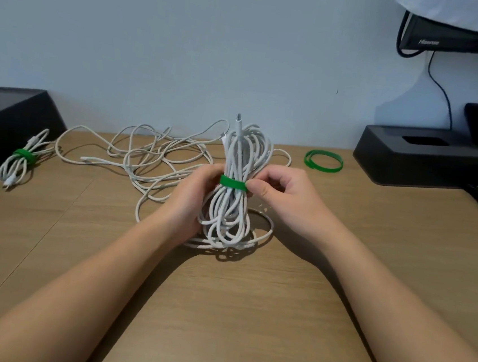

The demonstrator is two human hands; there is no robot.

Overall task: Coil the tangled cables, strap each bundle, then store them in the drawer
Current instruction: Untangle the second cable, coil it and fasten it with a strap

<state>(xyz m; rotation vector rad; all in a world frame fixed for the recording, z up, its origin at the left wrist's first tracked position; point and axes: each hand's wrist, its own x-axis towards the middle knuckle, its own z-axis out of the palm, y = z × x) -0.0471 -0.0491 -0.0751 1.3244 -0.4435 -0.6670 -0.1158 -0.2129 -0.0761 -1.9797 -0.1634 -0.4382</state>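
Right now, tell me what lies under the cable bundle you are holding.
A flat loop of white cable lies on the table under the bundle. The bundle and the left hand cover the loop's middle and left side.

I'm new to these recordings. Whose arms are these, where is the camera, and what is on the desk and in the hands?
There is no machine here: these are a person's two bare arms, filmed by one wide-angle camera worn on the head and looking down. The left hand grips a coiled white cable bundle upright. The right hand pinches the green strap wrapped round its middle. On the wooden desk lie a strapped bundle at far left, a loose cable tangle behind the hands, and a spare strap at right.
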